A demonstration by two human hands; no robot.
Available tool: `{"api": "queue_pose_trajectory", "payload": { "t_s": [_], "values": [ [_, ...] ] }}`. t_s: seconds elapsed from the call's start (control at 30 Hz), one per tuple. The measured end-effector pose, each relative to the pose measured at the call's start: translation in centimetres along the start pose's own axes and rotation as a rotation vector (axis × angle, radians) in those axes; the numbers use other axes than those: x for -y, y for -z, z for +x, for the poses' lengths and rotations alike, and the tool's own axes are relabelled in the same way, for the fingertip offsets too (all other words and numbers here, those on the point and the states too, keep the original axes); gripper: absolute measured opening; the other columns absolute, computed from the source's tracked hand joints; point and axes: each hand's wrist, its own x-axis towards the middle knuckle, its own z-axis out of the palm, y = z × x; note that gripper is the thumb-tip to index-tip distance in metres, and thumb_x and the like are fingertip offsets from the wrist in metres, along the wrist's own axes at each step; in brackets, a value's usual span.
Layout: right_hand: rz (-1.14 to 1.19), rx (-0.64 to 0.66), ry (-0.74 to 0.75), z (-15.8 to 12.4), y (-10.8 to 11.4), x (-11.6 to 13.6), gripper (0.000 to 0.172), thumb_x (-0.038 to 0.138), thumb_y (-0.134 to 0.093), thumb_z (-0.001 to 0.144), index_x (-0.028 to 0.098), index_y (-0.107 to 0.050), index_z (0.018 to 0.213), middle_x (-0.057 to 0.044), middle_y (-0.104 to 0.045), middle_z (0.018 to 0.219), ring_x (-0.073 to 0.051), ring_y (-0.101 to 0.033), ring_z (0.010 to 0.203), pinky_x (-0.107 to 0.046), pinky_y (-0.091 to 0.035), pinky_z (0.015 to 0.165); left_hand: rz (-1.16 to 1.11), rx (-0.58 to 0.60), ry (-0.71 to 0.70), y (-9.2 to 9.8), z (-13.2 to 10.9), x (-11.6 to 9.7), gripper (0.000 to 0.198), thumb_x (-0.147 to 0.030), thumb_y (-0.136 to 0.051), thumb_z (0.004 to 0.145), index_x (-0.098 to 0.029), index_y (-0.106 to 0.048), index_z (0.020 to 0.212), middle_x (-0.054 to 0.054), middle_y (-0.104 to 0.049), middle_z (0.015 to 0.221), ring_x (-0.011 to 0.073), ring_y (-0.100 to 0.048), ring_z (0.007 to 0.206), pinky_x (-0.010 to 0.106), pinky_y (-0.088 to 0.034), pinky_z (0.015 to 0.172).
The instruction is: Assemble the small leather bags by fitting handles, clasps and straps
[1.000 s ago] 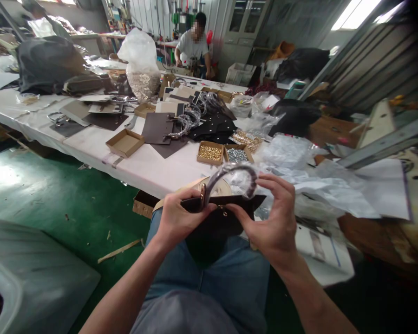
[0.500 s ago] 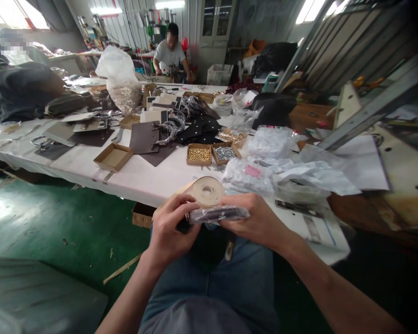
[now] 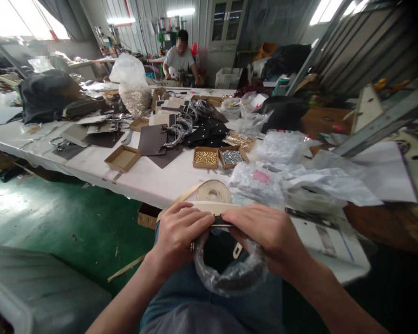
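Note:
My left hand [image 3: 181, 229] and my right hand [image 3: 263, 227] are closed on a flat panel [image 3: 216, 207], pale with a dark strip along its near edge. The fingertips of both hands almost meet over that strip. From the panel a round bag handle [image 3: 235, 284], wrapped in clear plastic, hangs toward my lap as a loop. Just beyond the panel, at the table's edge, lies a roll of beige strip [image 3: 214, 191]. My thumbs and the panel's underside are largely hidden.
Small boxes of gold pieces [image 3: 205, 158] and silver pieces [image 3: 232, 157] stand on the table [image 3: 167, 183], near an open cardboard box [image 3: 123, 158]. Plastic bags [image 3: 261, 181] lie to the right. A metal post [image 3: 372, 125] slants across there. Beyond the table works a person [image 3: 179, 58].
The wrapped handle has turned from edge-on to a loop hanging down toward me. Both hands now grip the pale panel from above. The view has shifted slightly left.

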Motion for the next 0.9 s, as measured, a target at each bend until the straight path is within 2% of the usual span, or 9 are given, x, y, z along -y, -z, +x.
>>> {"api": "queue_pose_trajectory", "payload": {
  "t_s": [0.13, 0.27, 0.47, 0.57, 0.67, 0.9],
  "values": [
    [0.016, -0.021, 0.074, -0.4, 0.5, 0.8, 0.026, 0.01, -0.065, 0.111, 0.02, -0.073, 0.133, -0.009, -0.087, 0.121, -0.023, -0.083, 0.109, -0.038, -0.061, 0.098, 0.009, -0.066, -0.084, -0.3, -0.8, -0.7, 0.032, -0.013, -0.072, 0.109, -0.02, -0.073, 0.14, 0.009, -0.09, 0.123, 0.0232, -0.087, 0.106, 0.042, -0.064, 0.099],
    [-0.011, -0.079, 0.135, -1.1, 0.2, 1.2, 0.028, 0.007, -0.07, 0.107, 0.018, -0.074, 0.132, -0.011, -0.088, 0.12, -0.025, -0.086, 0.107, -0.04, -0.066, 0.096, 0.061, -0.057, -0.142, -0.5, -1.6, -1.1, 0.031, -0.013, -0.069, 0.11, -0.018, -0.074, 0.139, 0.011, -0.089, 0.126, 0.0248, -0.087, 0.11, 0.042, -0.065, 0.097],
    [-0.038, -0.113, 0.121, -2.0, 0.6, 2.0, 0.043, 0.003, -0.072, 0.101, 0.021, -0.075, 0.141, -0.013, -0.087, 0.129, -0.03, -0.087, 0.114, -0.046, -0.071, 0.098, 0.142, -0.057, -0.172, 0.7, -1.1, -2.0, 0.028, -0.016, -0.068, 0.11, -0.023, -0.077, 0.135, 0.011, -0.089, 0.127, 0.0263, -0.088, 0.109, 0.043, -0.068, 0.09],
    [-0.06, -0.073, 0.134, -2.1, 1.2, 2.0, 0.044, 0.004, -0.067, 0.103, 0.019, -0.074, 0.144, -0.015, -0.085, 0.136, -0.031, -0.085, 0.12, -0.049, -0.07, 0.104, 0.16, -0.025, -0.222, 1.0, -1.1, -1.7, 0.028, -0.017, -0.068, 0.109, -0.024, -0.078, 0.134, 0.012, -0.088, 0.132, 0.0273, -0.087, 0.113, 0.043, -0.068, 0.093],
    [-0.068, -0.007, 0.183, -2.0, 1.5, 1.6, 0.043, 0.003, -0.06, 0.105, 0.017, -0.074, 0.144, -0.015, -0.085, 0.136, -0.03, -0.084, 0.123, -0.047, -0.068, 0.106, 0.14, 0.004, -0.249, 0.8, -1.1, -0.9, 0.024, -0.017, -0.066, 0.11, -0.024, -0.079, 0.129, 0.011, -0.088, 0.128, 0.0256, -0.086, 0.109, 0.042, -0.066, 0.093],
    [-0.053, 0.029, 0.196, -2.0, 0.8, 0.6, 0.036, 0.005, -0.062, 0.107, 0.017, -0.074, 0.138, -0.014, -0.087, 0.125, -0.026, -0.085, 0.11, -0.041, -0.065, 0.099, 0.065, 0.194, -0.159, 0.2, -0.6, 0.2, 0.029, -0.028, -0.058, 0.119, -0.025, -0.078, 0.139, 0.009, -0.089, 0.122, 0.022, -0.082, 0.098, 0.04, -0.056, 0.089]
  ]
}}
